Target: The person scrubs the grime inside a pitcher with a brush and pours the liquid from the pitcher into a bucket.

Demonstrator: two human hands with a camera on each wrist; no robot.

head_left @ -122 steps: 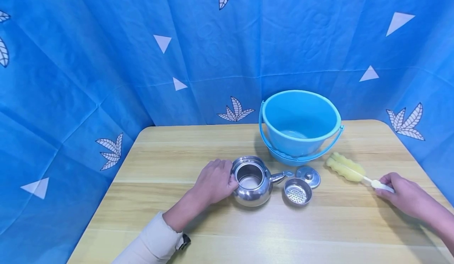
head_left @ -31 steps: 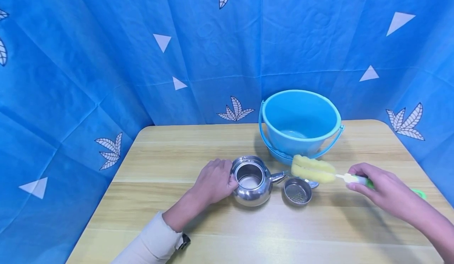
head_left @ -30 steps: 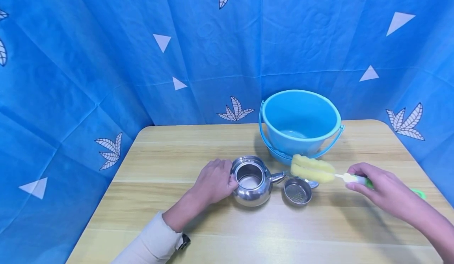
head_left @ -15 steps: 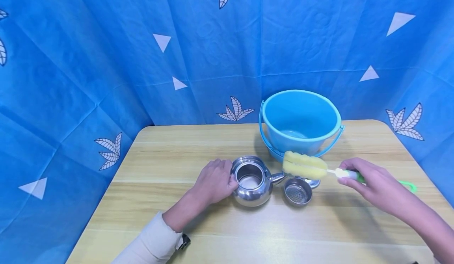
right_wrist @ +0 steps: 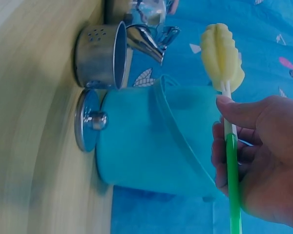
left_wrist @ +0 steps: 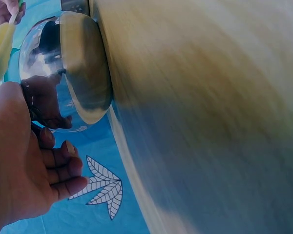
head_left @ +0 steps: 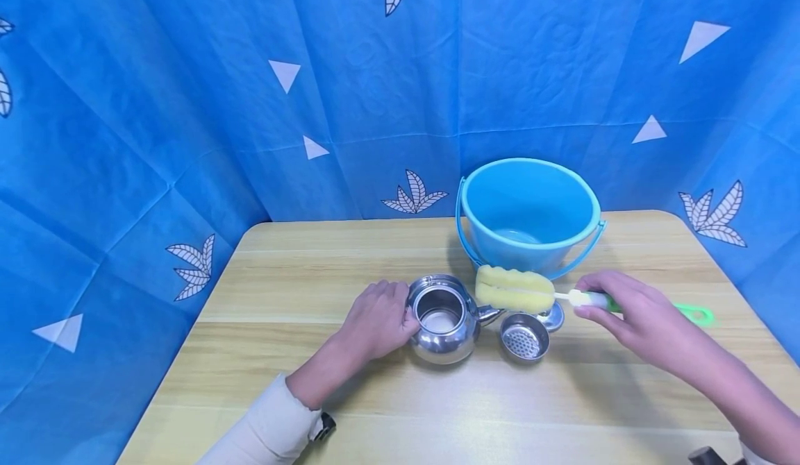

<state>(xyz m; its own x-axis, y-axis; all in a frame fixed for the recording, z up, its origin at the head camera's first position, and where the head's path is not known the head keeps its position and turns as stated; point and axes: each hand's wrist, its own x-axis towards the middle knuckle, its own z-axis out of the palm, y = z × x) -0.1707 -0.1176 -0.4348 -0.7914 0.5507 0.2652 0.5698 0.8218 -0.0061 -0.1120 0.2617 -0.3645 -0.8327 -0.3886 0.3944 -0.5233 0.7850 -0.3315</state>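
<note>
My right hand (head_left: pixel 631 316) pinches the white and green handle of a sponge brush (head_left: pixel 515 289). Its yellow sponge head hangs over the spout of a steel teapot (head_left: pixel 442 347), pointing left. My left hand (head_left: pixel 378 318) grips the teapot at its left side, by a dark handle mostly hidden by the hand; the left wrist view shows curled fingers (left_wrist: pixel 63 165) there. The teapot stands upright, its top uncovered. Right of it sits a perforated steel strainer cup (head_left: pixel 523 338). Behind that cup lies the round lid (right_wrist: pixel 90 120) with its knob, partly covered by the sponge in the head view.
A light blue bucket (head_left: pixel 528 194) stands behind the strainer cup and lid, its carrying handle (head_left: pixel 590 246) lowered toward the front. Everything rests on a pale wooden table (head_left: pixel 300 257). A blue patterned curtain (head_left: pixel 375 90) hangs around the back and sides.
My right hand has lifted the sponge brush off the right side of the table and carried it left, over the strainer cup and lid to the spout. The left hand and teapot stay put.
</note>
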